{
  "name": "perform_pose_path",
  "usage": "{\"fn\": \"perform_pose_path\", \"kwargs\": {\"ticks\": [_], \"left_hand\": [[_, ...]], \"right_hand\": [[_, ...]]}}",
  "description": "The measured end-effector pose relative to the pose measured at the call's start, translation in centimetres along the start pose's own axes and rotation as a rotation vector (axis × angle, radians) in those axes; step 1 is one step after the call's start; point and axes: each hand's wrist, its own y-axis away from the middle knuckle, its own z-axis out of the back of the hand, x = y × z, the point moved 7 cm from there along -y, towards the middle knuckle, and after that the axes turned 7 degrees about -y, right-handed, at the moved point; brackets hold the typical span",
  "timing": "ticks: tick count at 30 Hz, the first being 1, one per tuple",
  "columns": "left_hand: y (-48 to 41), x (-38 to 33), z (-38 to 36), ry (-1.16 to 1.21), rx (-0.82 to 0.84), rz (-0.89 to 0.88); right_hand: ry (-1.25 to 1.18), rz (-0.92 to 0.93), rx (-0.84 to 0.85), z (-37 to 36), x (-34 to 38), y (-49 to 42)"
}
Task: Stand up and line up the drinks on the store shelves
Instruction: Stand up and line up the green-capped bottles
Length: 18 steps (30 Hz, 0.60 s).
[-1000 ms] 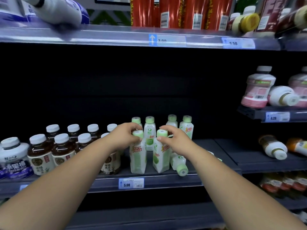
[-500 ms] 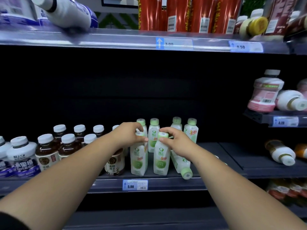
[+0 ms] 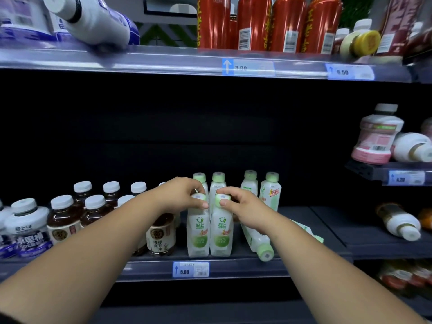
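The white drink bottles (image 3: pixel 198 230) at the front have pale green caps and a green disc with an orange flash on the label, the tea bottles (image 3: pixel 64 220) beside them are dark brown under white caps, the tall bottles (image 3: pixel 214 22) above are red with yellow lettering, and the price tags (image 3: pixel 191 269) are blue and white.

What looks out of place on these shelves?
Several lie toppled: one green-capped bottle beside the upright green-capped bottles that the left hand and right hand grip, a white bottle and yellow-capped bottle on the top shelf, and a brown bottle lower right.
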Motion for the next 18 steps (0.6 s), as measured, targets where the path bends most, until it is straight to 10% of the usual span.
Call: {"fn": "perform_pose_path", "kwargs": {"ticks": [18], "left_hand": [[-2.4, 2.1, 1.8, 0.277, -0.13, -0.012]], "right_hand": [[-0.089, 0.04, -0.099, 2.5, 0.7, -3.4]]}}
